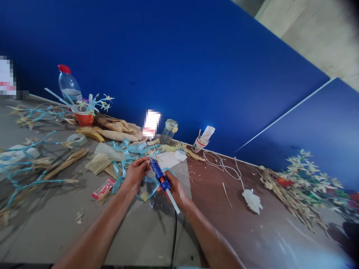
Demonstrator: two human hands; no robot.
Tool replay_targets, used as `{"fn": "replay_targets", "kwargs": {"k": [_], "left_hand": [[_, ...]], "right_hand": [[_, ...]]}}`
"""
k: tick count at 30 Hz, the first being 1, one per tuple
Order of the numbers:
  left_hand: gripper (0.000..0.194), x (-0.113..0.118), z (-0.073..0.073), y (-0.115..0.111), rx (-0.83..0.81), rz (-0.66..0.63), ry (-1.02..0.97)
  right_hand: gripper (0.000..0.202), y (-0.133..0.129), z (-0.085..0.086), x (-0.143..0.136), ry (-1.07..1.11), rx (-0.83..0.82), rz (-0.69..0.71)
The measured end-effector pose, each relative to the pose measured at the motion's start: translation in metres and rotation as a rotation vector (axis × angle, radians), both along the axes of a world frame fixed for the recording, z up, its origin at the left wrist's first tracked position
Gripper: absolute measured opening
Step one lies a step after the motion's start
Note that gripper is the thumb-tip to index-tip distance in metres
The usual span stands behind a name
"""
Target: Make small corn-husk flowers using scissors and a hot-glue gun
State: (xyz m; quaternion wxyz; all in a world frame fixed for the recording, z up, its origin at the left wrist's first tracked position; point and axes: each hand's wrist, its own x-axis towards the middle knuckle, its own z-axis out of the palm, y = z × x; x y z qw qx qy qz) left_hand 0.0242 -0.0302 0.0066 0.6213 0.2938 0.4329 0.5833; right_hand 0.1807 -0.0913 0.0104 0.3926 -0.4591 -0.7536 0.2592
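My right hand [176, 187] is wrapped round the grip of a blue hot glue gun [157, 170], whose nozzle points away from me. A long white glue stick [172, 201] sticks out of its back end. Beside the nozzle, my left hand [138, 171] is closed in a pinch; a small pale piece shows near its fingertips, too small to name. Light blue ribbon [131, 148] lies in loops behind and around both hands. A white sheet [169, 160] lies just past the gun. From under the right hand a black cord [175, 235] runs toward me.
Blue-taped flower stems [30, 181], dried husks [120, 125], a tape roll [76, 140] and a red packet [103, 188] lie left. Along the blue partition [179, 67] stand a red-capped bottle [69, 84], a jar [169, 130] and a cup [199, 144]. A flower bundle [297, 194] lies right.
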Motion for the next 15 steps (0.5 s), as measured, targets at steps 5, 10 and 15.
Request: {"fn": "replay_targets", "kwargs": {"k": [5, 10, 15], "left_hand": [[0.031, -0.0002, -0.0001, -0.0002, 0.007, 0.008, 0.023], [0.031, 0.0000, 0.0027, -0.0016, 0.027, 0.016, 0.044], [0.033, 0.0000, 0.0039, -0.0013, 0.005, 0.019, 0.056]], "right_hand": [[0.034, -0.0002, -0.0014, 0.0010, -0.001, 0.001, 0.011], [0.037, 0.0003, -0.0010, 0.0007, 0.013, -0.021, 0.002], [0.037, 0.0000, -0.0013, 0.0006, -0.003, -0.025, -0.003]]}}
